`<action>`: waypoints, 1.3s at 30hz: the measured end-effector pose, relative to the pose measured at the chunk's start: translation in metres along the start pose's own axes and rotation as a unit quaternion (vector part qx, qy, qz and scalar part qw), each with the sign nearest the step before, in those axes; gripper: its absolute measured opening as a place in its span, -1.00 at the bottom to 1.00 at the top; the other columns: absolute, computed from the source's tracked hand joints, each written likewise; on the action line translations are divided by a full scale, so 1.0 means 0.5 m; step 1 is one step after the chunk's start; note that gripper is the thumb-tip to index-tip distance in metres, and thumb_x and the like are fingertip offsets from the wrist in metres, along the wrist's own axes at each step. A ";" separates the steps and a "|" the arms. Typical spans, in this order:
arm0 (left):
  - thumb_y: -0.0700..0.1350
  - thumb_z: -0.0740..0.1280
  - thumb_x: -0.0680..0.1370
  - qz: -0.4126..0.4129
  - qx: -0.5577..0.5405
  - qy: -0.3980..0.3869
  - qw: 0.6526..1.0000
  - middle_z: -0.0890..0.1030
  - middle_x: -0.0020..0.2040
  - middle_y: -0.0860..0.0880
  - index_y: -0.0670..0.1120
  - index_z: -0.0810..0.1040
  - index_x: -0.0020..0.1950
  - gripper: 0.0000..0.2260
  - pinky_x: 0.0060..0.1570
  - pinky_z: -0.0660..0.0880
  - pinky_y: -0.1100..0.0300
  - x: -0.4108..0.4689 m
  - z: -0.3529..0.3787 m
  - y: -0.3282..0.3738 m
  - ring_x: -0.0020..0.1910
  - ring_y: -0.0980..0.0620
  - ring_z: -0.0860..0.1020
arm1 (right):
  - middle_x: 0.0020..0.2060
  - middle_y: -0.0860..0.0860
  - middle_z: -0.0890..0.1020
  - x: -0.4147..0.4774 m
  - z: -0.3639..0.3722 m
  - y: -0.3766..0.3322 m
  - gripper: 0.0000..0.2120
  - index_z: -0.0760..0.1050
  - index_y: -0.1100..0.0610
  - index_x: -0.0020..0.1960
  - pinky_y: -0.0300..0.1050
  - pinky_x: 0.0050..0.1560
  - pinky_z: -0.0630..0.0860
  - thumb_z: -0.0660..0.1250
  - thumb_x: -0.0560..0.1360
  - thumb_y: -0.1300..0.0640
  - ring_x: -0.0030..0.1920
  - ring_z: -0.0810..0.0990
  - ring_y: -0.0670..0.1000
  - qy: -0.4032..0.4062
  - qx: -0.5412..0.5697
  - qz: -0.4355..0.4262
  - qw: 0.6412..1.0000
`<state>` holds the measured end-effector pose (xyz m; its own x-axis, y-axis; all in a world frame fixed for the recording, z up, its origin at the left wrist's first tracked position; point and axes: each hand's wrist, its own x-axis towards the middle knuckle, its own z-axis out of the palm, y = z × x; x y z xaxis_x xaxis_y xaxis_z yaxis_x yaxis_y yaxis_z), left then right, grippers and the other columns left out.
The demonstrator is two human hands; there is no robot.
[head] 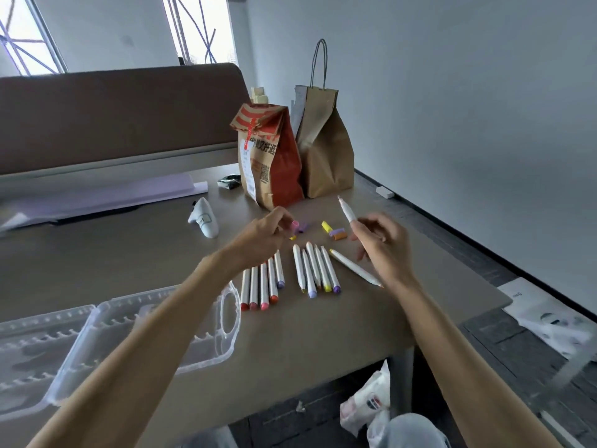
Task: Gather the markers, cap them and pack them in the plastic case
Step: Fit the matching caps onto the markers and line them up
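Marker, judged light and stiff, is pinched mid-barrel by right hand; left hand's hold on pink cap cannot be told.

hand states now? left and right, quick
Left hand: fingers at the pink cap; cannot tell if it grips.
Right hand: holding a white marker.

Soft daylight from windows; wide-angle edge distortion; slight blur.
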<state>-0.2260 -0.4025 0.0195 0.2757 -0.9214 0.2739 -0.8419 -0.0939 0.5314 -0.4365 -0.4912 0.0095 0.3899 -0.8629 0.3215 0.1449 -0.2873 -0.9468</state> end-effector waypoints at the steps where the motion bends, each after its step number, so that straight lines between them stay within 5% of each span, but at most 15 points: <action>1: -0.08 0.28 0.61 0.000 -0.023 0.013 1.000 0.56 -0.11 0.08 -0.04 0.45 0.06 -0.94 -0.09 0.44 0.26 -0.026 -0.007 -0.001 -0.13 0.11 0.53 | -0.36 0.02 0.67 -0.005 0.006 0.004 -0.93 0.51 0.28 -0.09 -0.26 -0.53 0.40 0.35 0.55 0.27 -0.47 0.52 -0.09 -0.021 0.000 -0.012 1.000; 4: -0.15 0.29 0.60 -0.021 -0.134 0.045 0.990 0.56 -0.15 0.08 -0.08 0.48 0.00 -0.98 -0.14 0.48 0.29 -0.087 -0.023 -0.011 -0.20 0.14 0.52 | -0.30 0.23 0.61 -0.015 0.034 0.008 -0.94 0.56 0.16 -0.12 -0.18 -0.50 0.39 0.38 0.53 0.26 -0.47 0.44 -0.04 -0.086 -0.015 -0.041 0.995; 10: -0.14 0.29 0.60 -0.036 -0.287 0.073 0.955 0.54 -0.20 -0.01 -0.11 0.52 0.03 -0.93 -0.37 0.37 0.43 -0.120 -0.034 -0.004 -0.39 0.27 0.45 | -0.30 0.07 0.66 -0.044 0.091 -0.003 -0.86 0.62 0.08 -0.12 -0.35 -0.40 0.35 0.38 0.51 0.29 -0.44 0.46 -0.19 -0.149 -0.012 -0.092 0.984; 14: -0.11 0.30 0.59 -0.050 -0.292 0.089 0.951 0.55 -0.14 -0.07 -0.07 0.54 0.05 -0.92 -0.39 0.40 0.37 -0.121 -0.038 -0.010 -0.26 0.13 0.50 | -0.39 -0.10 0.59 -0.058 0.088 0.015 -0.84 0.63 0.05 -0.13 -0.42 -0.33 0.34 0.40 0.49 0.30 -0.40 0.47 -0.20 -0.090 0.008 -0.110 0.990; 20: -0.19 0.29 0.60 -0.032 -0.269 0.090 0.958 0.55 -0.17 0.00 -0.07 0.54 0.06 -0.92 -0.35 0.38 0.43 -0.125 -0.039 -0.015 -0.31 0.25 0.46 | -0.36 0.17 0.54 -0.062 0.088 0.012 -0.85 0.59 0.10 -0.16 -0.29 -0.38 0.32 0.42 0.49 0.32 -0.37 0.41 -0.09 -0.072 -0.028 -0.117 0.990; 27: -0.23 0.30 0.59 0.013 -0.241 0.085 0.967 0.53 -0.31 0.18 -0.02 0.57 0.00 -0.87 -0.32 0.34 0.46 -0.130 -0.036 -0.008 -0.37 0.28 0.43 | -0.53 -0.10 0.40 -0.063 0.090 0.015 -0.82 0.59 0.13 -0.17 -0.33 -0.51 0.21 0.38 0.49 0.39 -0.53 0.28 -0.16 -0.103 -0.024 -0.091 0.990; 35: -0.17 0.34 0.58 0.003 -0.244 0.090 0.966 0.57 -0.28 0.20 0.05 0.62 0.02 -0.87 -0.28 0.37 0.40 -0.128 -0.039 -0.024 -0.28 0.19 0.47 | -0.51 0.13 0.53 -0.056 0.082 0.007 -0.98 0.66 0.15 -0.12 0.01 -0.43 0.37 0.48 0.45 0.23 -0.54 0.46 0.05 -0.073 0.025 -0.052 0.996; 39: -0.18 0.32 0.58 -0.009 -0.260 0.105 0.960 0.54 -0.34 0.20 0.06 0.61 -0.01 -0.86 -0.24 0.39 0.35 -0.128 -0.039 -0.020 -0.29 0.16 0.45 | -0.53 0.08 0.53 -0.054 0.081 0.011 -0.96 0.65 0.17 -0.15 0.03 -0.42 0.36 0.48 0.45 0.27 -0.56 0.46 0.02 -0.070 0.027 -0.058 0.996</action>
<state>-0.2265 -0.3353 0.0122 0.4218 -0.8200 0.3868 -0.5049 0.1420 0.8514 -0.4096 -0.4527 -0.0040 0.4894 -0.7582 0.4308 0.2439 -0.3553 -0.9024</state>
